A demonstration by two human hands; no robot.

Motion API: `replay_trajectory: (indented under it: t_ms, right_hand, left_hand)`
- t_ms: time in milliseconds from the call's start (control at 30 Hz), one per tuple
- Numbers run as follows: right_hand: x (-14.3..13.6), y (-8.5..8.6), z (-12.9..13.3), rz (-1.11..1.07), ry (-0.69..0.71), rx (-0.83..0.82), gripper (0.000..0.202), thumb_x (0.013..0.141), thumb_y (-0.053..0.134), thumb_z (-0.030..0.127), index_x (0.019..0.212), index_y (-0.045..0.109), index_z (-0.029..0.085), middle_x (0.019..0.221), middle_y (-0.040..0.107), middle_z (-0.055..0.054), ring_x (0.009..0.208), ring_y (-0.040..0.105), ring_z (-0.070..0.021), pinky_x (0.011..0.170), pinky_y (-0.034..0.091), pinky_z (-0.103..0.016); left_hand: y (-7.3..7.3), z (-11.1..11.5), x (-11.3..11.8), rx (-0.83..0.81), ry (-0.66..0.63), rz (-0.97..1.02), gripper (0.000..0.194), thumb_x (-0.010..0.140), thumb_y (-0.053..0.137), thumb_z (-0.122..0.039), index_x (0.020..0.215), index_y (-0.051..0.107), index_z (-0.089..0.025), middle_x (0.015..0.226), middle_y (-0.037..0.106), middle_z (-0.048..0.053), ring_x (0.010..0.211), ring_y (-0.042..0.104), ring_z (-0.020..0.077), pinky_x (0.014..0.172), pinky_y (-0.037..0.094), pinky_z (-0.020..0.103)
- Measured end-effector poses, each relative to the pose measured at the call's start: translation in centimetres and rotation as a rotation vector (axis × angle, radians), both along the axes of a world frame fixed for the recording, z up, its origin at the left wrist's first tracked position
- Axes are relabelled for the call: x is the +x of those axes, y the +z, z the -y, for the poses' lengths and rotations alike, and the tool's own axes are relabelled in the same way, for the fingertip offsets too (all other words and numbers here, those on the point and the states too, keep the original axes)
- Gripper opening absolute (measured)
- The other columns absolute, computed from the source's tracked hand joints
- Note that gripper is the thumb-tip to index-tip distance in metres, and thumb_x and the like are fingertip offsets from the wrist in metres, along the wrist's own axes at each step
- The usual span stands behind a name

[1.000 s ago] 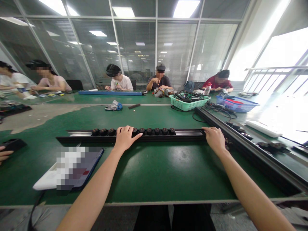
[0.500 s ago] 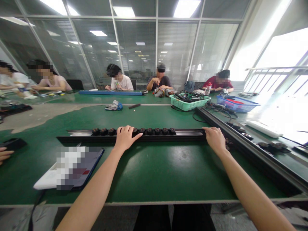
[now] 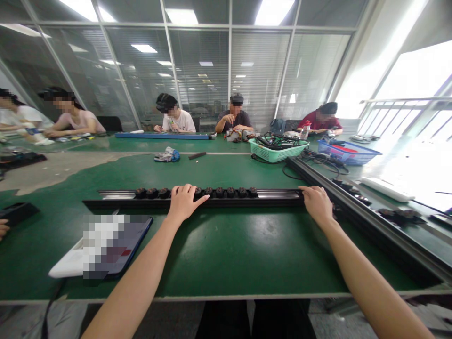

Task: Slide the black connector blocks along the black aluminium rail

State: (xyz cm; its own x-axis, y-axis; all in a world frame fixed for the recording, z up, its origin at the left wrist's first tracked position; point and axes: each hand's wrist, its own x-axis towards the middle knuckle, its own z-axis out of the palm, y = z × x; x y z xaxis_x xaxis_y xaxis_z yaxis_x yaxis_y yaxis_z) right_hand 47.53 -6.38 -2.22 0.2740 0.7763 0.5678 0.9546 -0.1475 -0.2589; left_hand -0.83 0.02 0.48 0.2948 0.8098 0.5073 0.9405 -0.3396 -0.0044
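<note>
Black rail (image 3: 235, 203) is being steadied, we judge: left hand (image 3: 182, 201) clamps its middle, right hand (image 3: 318, 203) its right end; next move calls for even grip.

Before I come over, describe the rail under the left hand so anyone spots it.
On the green table, the left hand rests on a black rail, the right hand at its right end. Unlike the slanting rail to its right, it lies crosswise, carrying a row of dark round parts.
</note>
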Motion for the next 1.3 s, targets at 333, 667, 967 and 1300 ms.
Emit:
replay_trajectory:
  t_ms: [333,667,967,1300]
  right_hand:
    - [0.0,0.3,0.2,-0.027,-0.009,-0.027,0.045,0.099,0.039,0.024,0.122,0.077,0.022,0.117,0.070,-0.013,0.114,0.058,-0.0303,0.100,0.048,-0.045]
    - [0.8,-0.3,-0.5,-0.028,0.068,0.026,0.042,0.096,0.042,0.024,0.119,0.077,0.016,0.112,0.072,-0.015,0.109,0.062,-0.0270,0.109,0.043,-0.046]
    - [1.5,-0.8,-1.0,-0.040,0.079,0.000,0.042,0.094,0.044,0.025,0.121,0.075,0.017,0.108,0.072,-0.015,0.107,0.062,-0.0278,0.107,0.042,-0.048]
    - [1.2,-0.2,-0.5,-0.064,0.038,0.003,0.042,0.093,0.044,0.024,0.120,0.076,0.017,0.106,0.071,-0.016,0.106,0.061,-0.0285,0.101,0.047,-0.046]
  left_hand:
    - [0.0,0.0,0.0,0.003,0.003,-0.001,0.076,0.096,0.031,-0.078,0.121,0.069,-0.018,0.121,0.067,0.017,0.114,0.057,0.0343,0.108,0.032,0.050]
    - [0.1,0.1,0.1,0.004,0.019,-0.021,0.075,0.096,0.031,-0.078,0.121,0.069,-0.018,0.121,0.067,0.017,0.115,0.057,0.0342,0.108,0.032,0.049]
    - [0.0,0.0,0.0,0.004,0.009,-0.019,0.077,0.096,0.032,-0.078,0.121,0.068,-0.015,0.121,0.067,0.017,0.114,0.057,0.0347,0.107,0.033,0.049]
    - [-0.1,0.0,0.0,0.006,0.013,-0.023,0.075,0.096,0.032,-0.078,0.121,0.068,-0.016,0.120,0.067,0.017,0.113,0.058,0.0342,0.107,0.033,0.049]
